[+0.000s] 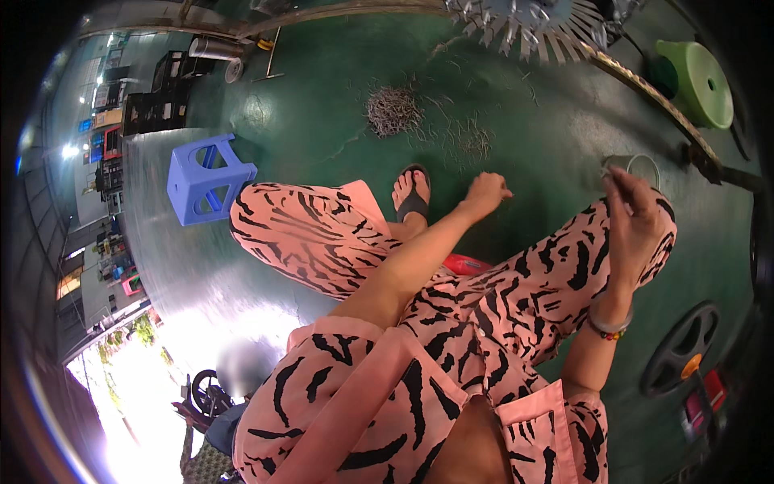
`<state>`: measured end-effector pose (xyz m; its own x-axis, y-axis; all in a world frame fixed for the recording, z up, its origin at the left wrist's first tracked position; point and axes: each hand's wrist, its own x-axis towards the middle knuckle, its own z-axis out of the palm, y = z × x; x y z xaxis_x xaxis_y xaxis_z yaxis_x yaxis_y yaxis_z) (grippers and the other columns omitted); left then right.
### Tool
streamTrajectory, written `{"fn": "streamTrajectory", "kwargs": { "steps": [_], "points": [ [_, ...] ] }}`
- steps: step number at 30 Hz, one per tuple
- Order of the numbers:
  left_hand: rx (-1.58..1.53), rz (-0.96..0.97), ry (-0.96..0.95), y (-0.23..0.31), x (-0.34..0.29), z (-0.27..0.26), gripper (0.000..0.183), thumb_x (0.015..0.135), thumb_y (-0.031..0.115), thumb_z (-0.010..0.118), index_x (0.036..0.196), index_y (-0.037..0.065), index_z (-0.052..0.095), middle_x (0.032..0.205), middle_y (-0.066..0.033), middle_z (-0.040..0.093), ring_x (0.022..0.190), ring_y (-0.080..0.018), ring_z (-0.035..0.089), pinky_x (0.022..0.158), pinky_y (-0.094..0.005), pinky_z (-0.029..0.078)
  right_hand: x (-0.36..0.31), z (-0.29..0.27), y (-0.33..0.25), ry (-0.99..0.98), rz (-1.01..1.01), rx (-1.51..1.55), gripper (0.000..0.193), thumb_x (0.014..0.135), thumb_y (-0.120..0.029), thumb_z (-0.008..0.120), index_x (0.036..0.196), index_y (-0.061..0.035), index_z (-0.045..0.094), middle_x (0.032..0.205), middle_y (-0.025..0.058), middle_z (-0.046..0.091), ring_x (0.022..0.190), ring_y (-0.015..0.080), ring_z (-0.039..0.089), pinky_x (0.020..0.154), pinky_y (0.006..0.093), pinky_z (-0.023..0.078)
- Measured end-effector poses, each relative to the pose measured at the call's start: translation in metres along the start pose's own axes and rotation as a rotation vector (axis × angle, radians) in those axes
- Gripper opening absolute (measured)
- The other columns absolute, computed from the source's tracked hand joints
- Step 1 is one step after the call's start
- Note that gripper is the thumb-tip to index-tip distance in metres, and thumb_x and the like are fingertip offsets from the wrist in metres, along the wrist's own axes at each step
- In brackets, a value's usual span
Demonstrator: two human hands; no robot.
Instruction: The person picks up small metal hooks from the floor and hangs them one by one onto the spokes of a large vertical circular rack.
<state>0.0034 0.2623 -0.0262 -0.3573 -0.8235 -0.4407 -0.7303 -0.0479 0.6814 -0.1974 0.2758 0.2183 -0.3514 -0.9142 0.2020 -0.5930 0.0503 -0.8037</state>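
Note:
My left hand (486,196) hangs in front of my knees with its fingers curled closed. Whatever it may hold is hidden. My right hand (633,216) is raised over my right knee, its thumb and fingers pinched together. A tiny pale bit shows near those fingertips, too small to name. Just behind the right hand stands a pale, see-through container (645,165) with a round rim. On the floor ahead lies a pile of thin greyish strips (393,111), with more strips (472,143) scattered to its right.
A round rack of shiny metal blades (536,28) stands at the top, by a wooden bar (657,101). Blue stool (205,179) at left, green stool (705,85) at far right. A black wheel (684,348) is at lower right. Something red (466,264) lies between my legs.

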Motion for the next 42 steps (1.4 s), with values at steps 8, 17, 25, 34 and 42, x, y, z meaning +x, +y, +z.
{"fn": "streamTrajectory", "kwargs": {
  "steps": [8, 17, 25, 34, 42],
  "points": [
    [0.084, -0.013, 0.600, -0.093, 0.075, -0.121, 0.013, 0.079, 0.015, 0.061, 0.090, 0.012, 0.067, 0.087, -0.0101, 0.061, 0.089, -0.0305, 0.057, 0.075, -0.0421, 0.047, -0.018, 0.042, -0.024, -0.203, 0.290, 0.355, 0.009, 0.078, 0.007, 0.063, 0.087, 0.0045, 0.064, 0.079, 0.0045, 0.063, 0.068, 0.0083, 0.059, 0.060, 0.0187, 0.047],
    [0.601, 0.482, 0.194, -0.126, 0.131, -0.139, 0.016, 0.077, 0.006, 0.050, 0.091, 0.007, 0.058, 0.098, -0.0092, 0.054, 0.098, -0.0263, 0.054, 0.078, -0.0376, 0.051, -0.023, 0.064, -0.036, -0.219, 0.376, 0.272, 0.009, 0.079, 0.005, 0.063, 0.088, 0.0059, 0.064, 0.078, 0.0050, 0.063, 0.067, 0.0097, 0.060, 0.061, 0.0195, 0.047],
    [0.246, 0.226, 0.573, -0.092, 0.129, -0.150, 0.015, 0.083, 0.015, 0.058, 0.092, 0.003, 0.060, 0.083, -0.0121, 0.062, 0.071, -0.0254, 0.063, 0.065, -0.0337, 0.052, -0.002, 0.061, -0.016, -0.174, 0.474, 0.364, 0.014, 0.081, 0.001, 0.061, 0.092, 0.0090, 0.064, 0.081, 0.0110, 0.066, 0.071, 0.0142, 0.063, 0.065, 0.0241, 0.051],
    [-1.058, 0.065, 0.264, 0.120, -0.026, -0.151, 0.018, 0.082, 0.011, 0.065, 0.089, -0.006, 0.064, 0.076, -0.0107, 0.064, 0.066, -0.0158, 0.064, 0.061, -0.0243, 0.053, -0.004, 0.069, -0.002, -0.240, 0.304, 0.304, 0.018, 0.078, -0.001, 0.062, 0.094, 0.0066, 0.064, 0.078, 0.0114, 0.068, 0.064, 0.0141, 0.064, 0.062, 0.0241, 0.052],
    [-0.450, 0.512, 0.399, 0.188, -0.078, -0.168, 0.015, 0.076, 0.007, 0.068, 0.088, 0.000, 0.064, 0.083, -0.0057, 0.064, 0.075, -0.0123, 0.061, 0.068, -0.0253, 0.048, -0.014, 0.031, -0.043, -0.109, 0.269, 0.507, 0.018, 0.080, -0.006, 0.061, 0.094, 0.0045, 0.065, 0.077, 0.0077, 0.067, 0.070, 0.0118, 0.063, 0.066, 0.0237, 0.050]
  ]
}}
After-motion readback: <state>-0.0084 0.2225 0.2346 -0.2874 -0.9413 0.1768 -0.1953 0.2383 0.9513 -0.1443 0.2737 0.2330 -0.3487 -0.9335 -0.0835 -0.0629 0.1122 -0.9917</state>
